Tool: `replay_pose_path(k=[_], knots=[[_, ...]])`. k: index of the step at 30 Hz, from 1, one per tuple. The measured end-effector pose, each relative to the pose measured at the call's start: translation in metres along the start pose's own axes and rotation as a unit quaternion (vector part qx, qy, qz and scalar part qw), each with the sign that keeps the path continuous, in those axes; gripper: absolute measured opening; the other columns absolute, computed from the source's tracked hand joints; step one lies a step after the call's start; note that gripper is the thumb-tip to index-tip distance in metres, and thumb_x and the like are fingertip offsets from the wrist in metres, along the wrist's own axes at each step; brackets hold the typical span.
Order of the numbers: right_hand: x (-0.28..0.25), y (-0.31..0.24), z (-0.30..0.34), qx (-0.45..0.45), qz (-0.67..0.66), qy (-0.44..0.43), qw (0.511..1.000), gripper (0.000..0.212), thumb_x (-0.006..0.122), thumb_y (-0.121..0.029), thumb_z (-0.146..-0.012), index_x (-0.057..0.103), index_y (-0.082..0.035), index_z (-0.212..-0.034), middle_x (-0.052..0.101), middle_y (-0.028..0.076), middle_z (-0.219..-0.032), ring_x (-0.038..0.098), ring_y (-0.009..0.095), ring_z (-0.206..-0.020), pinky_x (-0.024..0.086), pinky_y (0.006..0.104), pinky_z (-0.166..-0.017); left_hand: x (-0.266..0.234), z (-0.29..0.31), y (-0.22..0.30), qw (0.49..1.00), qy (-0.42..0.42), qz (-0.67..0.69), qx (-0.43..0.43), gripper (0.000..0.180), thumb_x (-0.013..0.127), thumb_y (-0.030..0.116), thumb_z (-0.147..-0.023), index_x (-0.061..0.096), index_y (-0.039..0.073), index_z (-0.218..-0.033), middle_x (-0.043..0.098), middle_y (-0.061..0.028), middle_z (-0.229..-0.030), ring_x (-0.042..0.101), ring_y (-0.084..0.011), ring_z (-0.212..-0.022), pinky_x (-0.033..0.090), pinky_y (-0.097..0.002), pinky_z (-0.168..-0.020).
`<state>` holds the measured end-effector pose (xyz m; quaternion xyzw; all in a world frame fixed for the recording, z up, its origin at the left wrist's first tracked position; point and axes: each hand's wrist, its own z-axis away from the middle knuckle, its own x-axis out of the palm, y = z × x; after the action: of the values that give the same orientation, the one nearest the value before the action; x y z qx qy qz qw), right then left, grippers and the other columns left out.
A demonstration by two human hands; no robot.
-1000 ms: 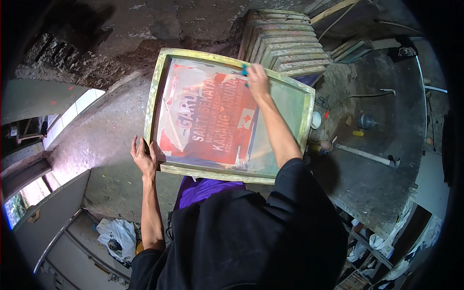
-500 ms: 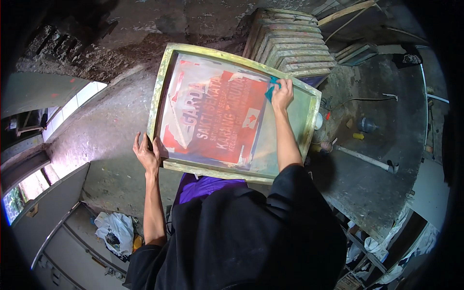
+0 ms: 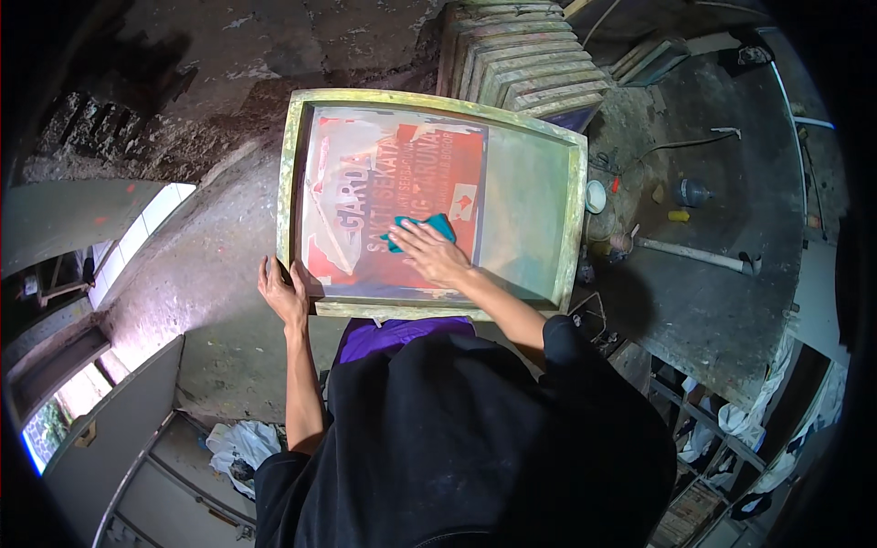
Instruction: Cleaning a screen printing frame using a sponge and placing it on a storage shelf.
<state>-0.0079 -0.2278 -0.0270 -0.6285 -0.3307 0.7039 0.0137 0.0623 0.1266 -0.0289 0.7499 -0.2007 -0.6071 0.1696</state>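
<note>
A screen-printing frame (image 3: 573, 215) with a yellowish, stained wooden border is held up in front of me. Its mesh carries a red stencil (image 3: 343, 187) with lettering at the left and middle, and a pale bare strip at the right. At the lower left corner my left hand (image 3: 285, 294) grips the border, thumb on the inner side. My right hand (image 3: 434, 256) lies on the lower middle of the stencil, its fingers extended over a teal cloth (image 3: 442, 225) and pressing it to the mesh. The palm hides part of the lettering.
Several stacked frames (image 3: 530, 64) lean behind the screen. To the right, a dark floor (image 3: 703, 310) holds a white pipe (image 3: 690, 254), a clear bottle (image 3: 692, 192), a yellow item (image 3: 678, 216) and a white cup (image 3: 596, 196). A white plastic bag (image 3: 242, 447) sits at lower left.
My right hand and the cloth have moved from the screen's upper right corner down and left onto the stencil. The screen has tilted to a more level position; my left hand keeps its grip.
</note>
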Motion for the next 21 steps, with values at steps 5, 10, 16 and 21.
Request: replay_pose_path(k=[5, 10, 16, 21], knots=[[-0.02, 0.074, 0.056, 0.363, 0.065, 0.161, 0.916, 0.065, 0.048, -0.013, -0.1, 0.034, -0.005, -0.162, 0.031, 0.016, -0.169, 0.025, 0.036, -0.158, 0.016, 0.0517, -0.129, -0.001, 0.01, -0.005, 1.0, 0.006, 0.004, -0.008, 0.047, 0.07, 0.022, -0.096, 0.065, -0.008, -0.132, 0.069, -0.0251, -0.124, 0.053, -0.0395, -0.135, 0.039, -0.0496, -0.111], [0.027, 0.009, 0.057, 0.245, 0.054, 0.123, 0.96, 0.067, 0.044, -0.002, -0.092, 0.037, 0.001, -0.159, 0.036, 0.02, -0.165, 0.028, 0.038, -0.156, 0.018, 0.053, -0.128, 0.005, 0.001, -0.001, 1.0, 0.008, 0.012, -0.01, 0.047, 0.07, 0.024, -0.097, 0.065, -0.007, -0.132, 0.069, -0.0255, -0.126, 0.054, -0.0397, -0.133, 0.039, -0.0498, -0.111], [-0.003, -0.031, 0.048, 0.136, -0.007, 0.026, 0.99, 0.074, 0.045, 0.007, -0.086, 0.035, 0.002, -0.159, 0.037, 0.022, -0.164, 0.028, 0.04, -0.155, 0.022, 0.051, -0.128, 0.007, 0.006, -0.01, 0.999, 0.003, 0.028, -0.016, 0.047, 0.07, 0.025, -0.097, 0.065, -0.007, -0.131, 0.069, -0.0248, -0.126, 0.054, -0.0393, -0.133, 0.038, -0.0505, -0.111], [0.001, 0.051, 0.169, 0.479, 0.117, 0.276, 0.825, 0.072, 0.049, 0.009, -0.086, 0.038, 0.003, -0.157, 0.038, 0.025, -0.163, 0.036, 0.038, -0.153, 0.028, 0.0442, -0.127, 0.004, -0.001, -0.001, 0.999, 0.005, 0.044, -0.004, 0.048, 0.072, 0.025, -0.096, 0.065, -0.007, -0.131, 0.067, -0.0265, -0.127, 0.056, -0.0399, -0.13, 0.041, -0.05, -0.109]])
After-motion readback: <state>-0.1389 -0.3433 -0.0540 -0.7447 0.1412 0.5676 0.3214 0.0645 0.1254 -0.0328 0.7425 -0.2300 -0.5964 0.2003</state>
